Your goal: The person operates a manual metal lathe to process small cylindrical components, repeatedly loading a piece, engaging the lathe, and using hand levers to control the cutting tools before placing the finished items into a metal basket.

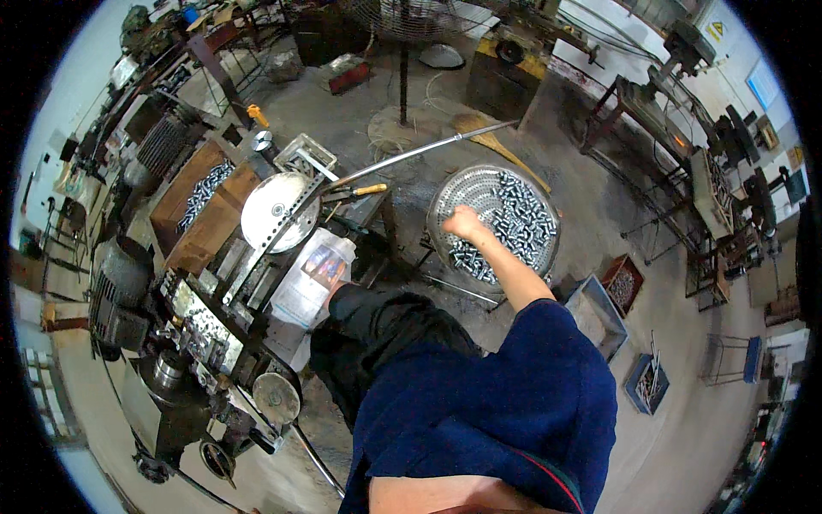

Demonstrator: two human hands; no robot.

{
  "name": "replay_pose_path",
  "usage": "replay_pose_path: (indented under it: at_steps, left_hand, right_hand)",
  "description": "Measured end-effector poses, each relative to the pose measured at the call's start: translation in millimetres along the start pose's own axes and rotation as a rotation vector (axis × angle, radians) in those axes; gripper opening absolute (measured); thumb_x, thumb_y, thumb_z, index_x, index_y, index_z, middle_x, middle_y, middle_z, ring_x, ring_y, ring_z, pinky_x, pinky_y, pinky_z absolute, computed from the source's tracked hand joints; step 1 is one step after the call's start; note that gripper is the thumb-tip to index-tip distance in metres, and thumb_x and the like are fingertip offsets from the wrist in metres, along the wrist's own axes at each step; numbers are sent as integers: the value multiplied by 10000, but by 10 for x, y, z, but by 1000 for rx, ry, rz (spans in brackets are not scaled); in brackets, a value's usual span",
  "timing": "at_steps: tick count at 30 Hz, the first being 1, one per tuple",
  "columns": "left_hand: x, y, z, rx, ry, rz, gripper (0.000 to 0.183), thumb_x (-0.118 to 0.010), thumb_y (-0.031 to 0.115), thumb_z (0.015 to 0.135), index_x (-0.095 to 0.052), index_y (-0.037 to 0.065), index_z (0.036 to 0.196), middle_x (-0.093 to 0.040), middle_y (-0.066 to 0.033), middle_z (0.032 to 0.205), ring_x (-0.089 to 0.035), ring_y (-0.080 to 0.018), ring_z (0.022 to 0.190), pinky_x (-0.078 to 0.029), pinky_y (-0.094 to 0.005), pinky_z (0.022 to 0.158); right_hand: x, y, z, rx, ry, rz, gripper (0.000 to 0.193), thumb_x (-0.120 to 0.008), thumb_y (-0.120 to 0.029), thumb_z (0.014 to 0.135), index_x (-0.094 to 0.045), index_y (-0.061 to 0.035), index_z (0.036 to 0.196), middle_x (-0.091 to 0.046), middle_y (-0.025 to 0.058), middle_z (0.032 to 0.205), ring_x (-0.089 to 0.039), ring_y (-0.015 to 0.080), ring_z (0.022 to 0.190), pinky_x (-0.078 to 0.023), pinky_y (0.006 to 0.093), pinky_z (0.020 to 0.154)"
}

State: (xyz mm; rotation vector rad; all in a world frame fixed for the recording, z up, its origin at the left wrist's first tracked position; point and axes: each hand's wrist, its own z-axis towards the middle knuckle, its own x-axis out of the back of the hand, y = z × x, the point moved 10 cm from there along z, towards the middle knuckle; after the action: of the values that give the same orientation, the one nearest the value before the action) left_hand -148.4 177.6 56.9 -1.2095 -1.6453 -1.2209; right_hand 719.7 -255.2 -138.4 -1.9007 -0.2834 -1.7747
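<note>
Silvery metal cylinders (524, 214) lie in the perforated basin (469, 183); remotely, I see the right hand (465, 224) over it, beside them, the left hand (334, 292) by the pale packet (295, 289). Whether these 2 are open or gripping, I cannot tell.

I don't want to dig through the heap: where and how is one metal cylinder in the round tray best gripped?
Probably pinch a metal cylinder across its round sides at the left edge of the heap, coming from above-left: elsewhere they crowd together, while the left of the tray is bare, leaving finger room.
</note>
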Motion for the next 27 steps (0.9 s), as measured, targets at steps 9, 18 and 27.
replay_pose_path:
  at_steps: [9, 18, 27]
  left_hand:
    - [-321, 3120, -551, -601, -110, -1061, 294, -500, 176, 889, -522, -17, 1111, -603, -106, 699, -564, -159, 600, -462, -270, 590]
    - [-1178, 3729, -1213, -377, -719, -1424, 451, -389, 317, 942, -412, 0, 1261, -506, -110, 1204, -486, -209, 1112, -389, -331, 933]
    - [-1000, 3614, -1080, -500, -316, -1164, 272, -490, 232, 907, -536, -23, 989, -559, -79, 930, -516, -151, 848, -408, -278, 727]
  right_hand:
    - [1332, -3754, -1007, 1070, 12, 1130, 341, -663, -227, 589, -667, -55, 883, -571, 178, 1084, -574, 324, 946, -473, 405, 787]
    - [2084, -4691, -2016, 1357, 70, 1329, 194, -570, -108, 529, -617, -4, 686, -531, 174, 944, -523, 349, 799, -429, 412, 679]
    - [1801, -4829, -2026, 1333, -55, 1045, 207, -600, -234, 480, -595, -42, 558, -550, 137, 764, -523, 326, 755, -437, 405, 631]
